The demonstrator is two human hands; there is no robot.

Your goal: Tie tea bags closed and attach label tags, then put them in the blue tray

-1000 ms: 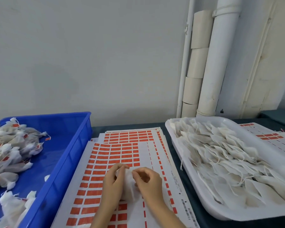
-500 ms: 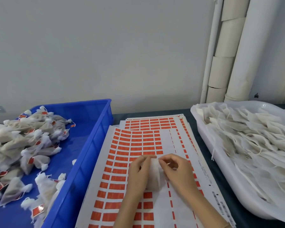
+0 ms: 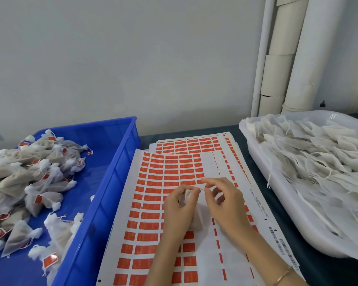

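My left hand (image 3: 179,211) grips a white mesh tea bag (image 3: 195,218) by its top, over the label sheets. My right hand (image 3: 221,201) pinches the bag's thin string close to the left fingertips. Most of the bag is hidden between the two hands. Beneath them lies a white sheet of orange label tags (image 3: 153,193), part of its rows peeled bare. The blue tray (image 3: 120,162) stands at the left and holds several tied tea bags with orange tags (image 3: 35,178).
A white tray (image 3: 262,182) at the right is heaped with untied tea bags (image 3: 314,162), strings hanging over its rim. More label sheets (image 3: 186,142) are stacked behind the top one. White pipes (image 3: 277,58) run up the wall at the back right.
The view has swung left and tilted, bringing more of the blue tray in. My right hand has drawn slightly away from the bag top, pulling the string out between the fingertips.
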